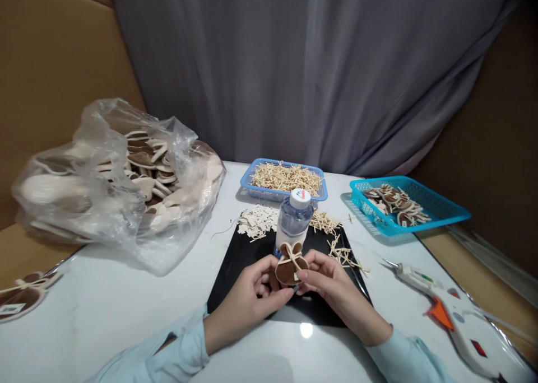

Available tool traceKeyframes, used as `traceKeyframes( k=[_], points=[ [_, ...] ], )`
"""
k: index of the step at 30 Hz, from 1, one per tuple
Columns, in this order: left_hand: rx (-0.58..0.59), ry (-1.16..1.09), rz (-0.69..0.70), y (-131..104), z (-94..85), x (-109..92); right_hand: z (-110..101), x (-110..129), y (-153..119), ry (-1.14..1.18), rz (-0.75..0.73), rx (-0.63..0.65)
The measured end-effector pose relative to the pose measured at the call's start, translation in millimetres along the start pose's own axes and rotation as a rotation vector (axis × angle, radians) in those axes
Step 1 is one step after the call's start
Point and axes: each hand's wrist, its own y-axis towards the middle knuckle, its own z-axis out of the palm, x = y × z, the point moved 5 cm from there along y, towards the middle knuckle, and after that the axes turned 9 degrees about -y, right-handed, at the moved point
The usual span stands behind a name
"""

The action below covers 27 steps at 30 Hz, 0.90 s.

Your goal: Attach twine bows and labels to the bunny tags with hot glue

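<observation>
Between my two hands is a brown bunny-shaped fabric piece [286, 272] with cream edging, a cream string bow at its neck and a small white label low on its right side. My left hand [255, 293] grips its left edge, fingers curled behind it. On the other side, my right hand [334, 285] pinches it with the thumb by the label. Just behind stands a clear bottle [293, 223] with a white cap. Under the hands lies a black board [235, 279], bearing a pile of small white labels [257, 220] and loose cream string bows [342, 252].
A blue basket [249, 191] of string bows stands at the back. The turquoise basket [445, 206] at right holds several bow-tied pieces. A glue gun [454, 316] lies front right. At left are a plastic bag [168, 248] of fabric pieces and another labelled piece [25, 298].
</observation>
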Motion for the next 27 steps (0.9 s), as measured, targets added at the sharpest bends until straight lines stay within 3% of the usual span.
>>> traceKeyframes(
  k=[11, 17, 27],
  points=[
    [-0.004, 0.100, 0.034, -1, 0.2, -1, 3, -2, 0, 0.004, -0.017, 0.058],
    [-0.160, 0.128, 0.147, -4, -5.8, -9, 2, 0, -2, 0.004, -0.033, 0.039],
    [-0.199, 0.203, 0.209, -5, -8.0, -12, 1, -1, -1, 0.018, -0.045, 0.040]
  ],
)
